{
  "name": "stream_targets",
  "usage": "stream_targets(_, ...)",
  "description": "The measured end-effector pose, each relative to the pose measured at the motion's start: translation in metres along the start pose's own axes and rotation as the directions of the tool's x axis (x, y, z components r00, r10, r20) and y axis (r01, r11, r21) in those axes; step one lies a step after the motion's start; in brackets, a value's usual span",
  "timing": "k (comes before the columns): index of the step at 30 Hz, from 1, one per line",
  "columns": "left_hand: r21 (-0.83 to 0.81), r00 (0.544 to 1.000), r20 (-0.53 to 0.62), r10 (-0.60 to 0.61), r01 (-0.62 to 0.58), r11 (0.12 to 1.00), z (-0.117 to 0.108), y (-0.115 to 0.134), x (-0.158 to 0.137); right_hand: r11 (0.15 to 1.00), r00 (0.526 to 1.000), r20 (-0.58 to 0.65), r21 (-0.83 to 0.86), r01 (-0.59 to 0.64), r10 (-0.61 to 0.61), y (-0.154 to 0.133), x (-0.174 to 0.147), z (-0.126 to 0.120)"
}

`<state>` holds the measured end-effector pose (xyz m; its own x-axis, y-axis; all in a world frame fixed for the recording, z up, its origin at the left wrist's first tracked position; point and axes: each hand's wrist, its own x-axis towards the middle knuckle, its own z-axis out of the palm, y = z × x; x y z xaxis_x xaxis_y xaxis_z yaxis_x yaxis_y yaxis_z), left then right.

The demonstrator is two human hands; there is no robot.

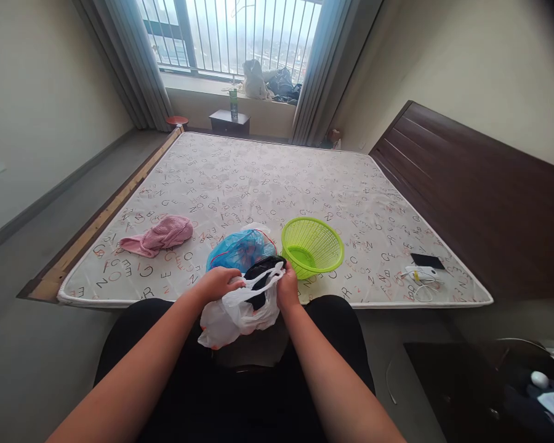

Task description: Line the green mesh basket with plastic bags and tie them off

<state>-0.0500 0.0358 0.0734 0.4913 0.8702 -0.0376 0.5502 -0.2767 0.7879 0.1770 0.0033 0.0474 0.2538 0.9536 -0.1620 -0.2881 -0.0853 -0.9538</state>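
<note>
Over my lap I hold a white plastic bag (240,314) by its top edges. My left hand (219,283) is closed on the bag's left handle, and my right hand (287,288) grips its right side near the other handle. A black plastic bag (258,267) shows in the mouth between my hands; I cannot tell what it holds. Just beyond, on the mattress, lies a blue plastic bag (240,249) with something reddish inside. To its right a green plastic basket (314,243) tilts slightly, with nothing visible in it.
A pink towel (159,235) lies bunched on the left of the mattress (258,178). On the right are a black phone-like slab (427,261) and a white charger with cable (422,275). A dark headboard (471,191) bounds the right; a dark table (480,387) stands at lower right.
</note>
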Motion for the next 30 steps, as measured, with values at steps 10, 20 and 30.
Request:
stream_targets(10,-0.404,0.964,0.264,0.005,0.106,0.908,0.038,0.005,0.005,0.978,1.000,-0.020,0.207,0.006,-0.001,0.001,-0.007,0.004)
stream_targets(20,-0.898,0.933,0.107,-0.344,0.239,0.370,0.063,-0.001,0.009,0.783,0.856,0.437,-0.415,0.464,-0.276,0.013,-0.011,0.010)
stream_targets(30,-0.911,0.538,-0.336,-0.773,0.022,0.412,-0.021,-0.022,0.030,0.968,0.950,0.274,-0.237,-0.086,0.151,0.014,-0.016,0.009)
